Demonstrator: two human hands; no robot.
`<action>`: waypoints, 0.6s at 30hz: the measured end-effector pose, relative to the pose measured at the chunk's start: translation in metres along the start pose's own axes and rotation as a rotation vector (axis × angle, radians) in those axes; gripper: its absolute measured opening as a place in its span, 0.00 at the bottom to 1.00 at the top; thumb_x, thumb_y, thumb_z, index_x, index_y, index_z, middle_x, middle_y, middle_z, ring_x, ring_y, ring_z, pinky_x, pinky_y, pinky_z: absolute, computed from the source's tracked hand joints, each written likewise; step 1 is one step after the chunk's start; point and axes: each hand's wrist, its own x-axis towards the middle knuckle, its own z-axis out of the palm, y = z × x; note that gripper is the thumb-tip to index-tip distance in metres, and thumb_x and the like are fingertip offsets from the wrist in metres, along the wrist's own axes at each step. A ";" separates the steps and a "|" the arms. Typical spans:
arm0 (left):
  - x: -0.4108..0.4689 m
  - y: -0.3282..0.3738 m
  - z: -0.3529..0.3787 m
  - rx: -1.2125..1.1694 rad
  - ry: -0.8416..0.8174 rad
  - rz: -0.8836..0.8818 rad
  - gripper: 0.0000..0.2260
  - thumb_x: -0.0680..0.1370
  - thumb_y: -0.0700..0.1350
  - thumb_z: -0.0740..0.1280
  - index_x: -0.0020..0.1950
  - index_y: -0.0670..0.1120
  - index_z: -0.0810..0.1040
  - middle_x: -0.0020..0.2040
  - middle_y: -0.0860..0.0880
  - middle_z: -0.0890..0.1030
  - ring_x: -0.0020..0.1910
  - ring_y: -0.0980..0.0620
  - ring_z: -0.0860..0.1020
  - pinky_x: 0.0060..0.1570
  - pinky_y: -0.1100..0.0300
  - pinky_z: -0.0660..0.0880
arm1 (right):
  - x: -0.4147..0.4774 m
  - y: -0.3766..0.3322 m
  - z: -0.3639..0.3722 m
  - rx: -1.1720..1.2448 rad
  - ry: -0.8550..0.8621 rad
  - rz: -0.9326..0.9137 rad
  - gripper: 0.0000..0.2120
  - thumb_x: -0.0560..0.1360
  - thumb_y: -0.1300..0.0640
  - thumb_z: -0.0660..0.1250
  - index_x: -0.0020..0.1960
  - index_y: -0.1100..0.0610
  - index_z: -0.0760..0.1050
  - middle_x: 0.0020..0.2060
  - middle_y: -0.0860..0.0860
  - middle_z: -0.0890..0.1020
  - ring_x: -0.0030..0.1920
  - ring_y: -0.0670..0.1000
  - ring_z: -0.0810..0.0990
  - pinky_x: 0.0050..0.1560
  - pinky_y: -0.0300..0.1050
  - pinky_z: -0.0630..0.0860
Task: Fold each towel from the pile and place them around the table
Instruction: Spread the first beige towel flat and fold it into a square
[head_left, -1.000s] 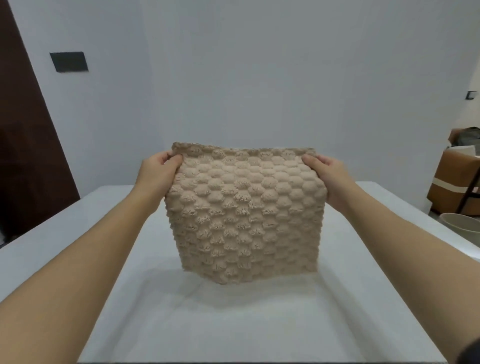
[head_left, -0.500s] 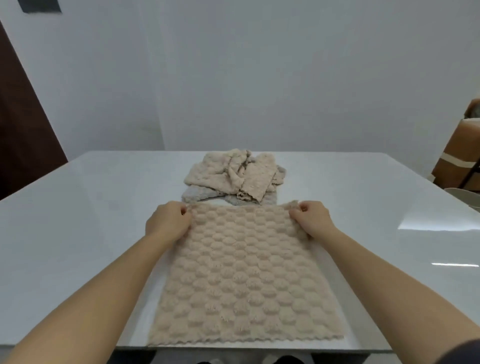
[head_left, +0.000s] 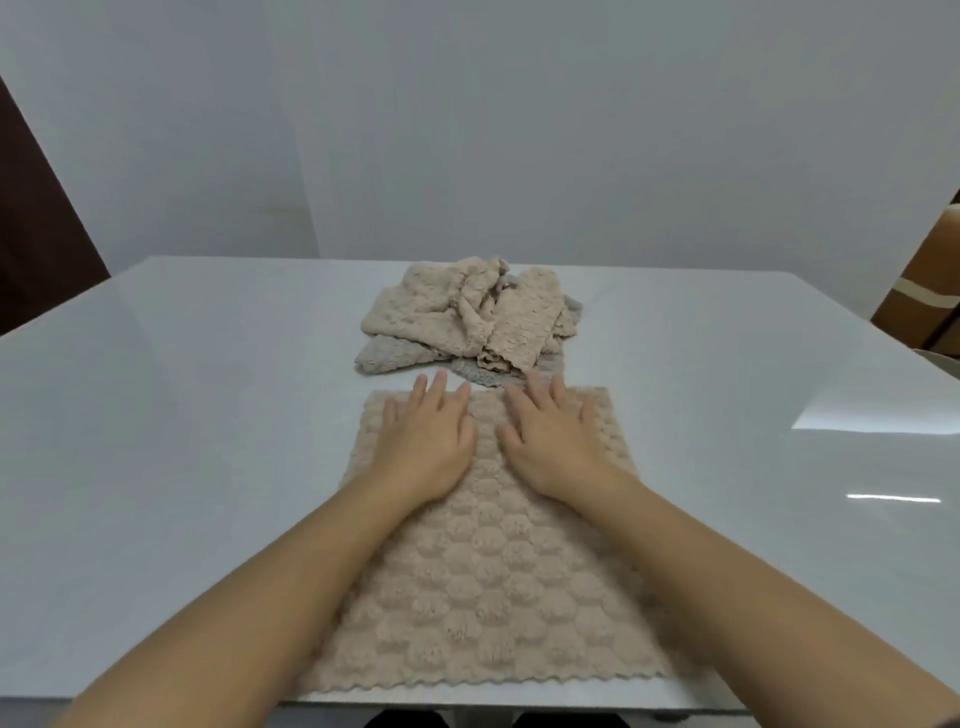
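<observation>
A beige bubble-textured towel (head_left: 483, 587) lies spread flat on the white table (head_left: 197, 415), reaching from the near edge toward the middle. My left hand (head_left: 423, 441) and my right hand (head_left: 556, 441) rest palm-down side by side on its far part, fingers straight. Just beyond my fingertips sits the pile of crumpled towels (head_left: 467, 317), beige ones on top and a grey one underneath.
A brown cardboard box (head_left: 930, 296) stands past the table's right edge. A dark door (head_left: 31, 228) is at the far left. The white wall rises behind the table.
The towel, held up in the air by its top corners a second ago, now lies flat. Both hands let go of the far corners and moved inward, fingers straightened onto the cloth.
</observation>
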 end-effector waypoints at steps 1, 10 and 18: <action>-0.001 0.001 0.005 0.018 -0.077 -0.024 0.25 0.83 0.54 0.45 0.80 0.52 0.49 0.80 0.48 0.45 0.79 0.48 0.43 0.75 0.43 0.41 | -0.002 0.001 0.005 -0.004 -0.043 0.025 0.28 0.82 0.42 0.44 0.80 0.50 0.46 0.79 0.50 0.42 0.78 0.57 0.38 0.75 0.63 0.38; -0.011 0.000 0.012 0.070 -0.086 -0.068 0.26 0.82 0.59 0.43 0.80 0.56 0.45 0.80 0.49 0.42 0.79 0.48 0.41 0.74 0.40 0.39 | -0.015 0.003 0.012 -0.030 -0.033 0.056 0.29 0.81 0.38 0.41 0.80 0.45 0.44 0.79 0.48 0.41 0.78 0.57 0.38 0.75 0.65 0.38; -0.022 -0.010 0.006 0.088 -0.060 -0.298 0.28 0.81 0.59 0.43 0.80 0.50 0.45 0.80 0.43 0.42 0.78 0.43 0.40 0.75 0.41 0.38 | -0.019 0.019 0.005 -0.079 -0.052 0.095 0.31 0.79 0.33 0.38 0.79 0.42 0.43 0.79 0.48 0.41 0.78 0.57 0.38 0.74 0.65 0.36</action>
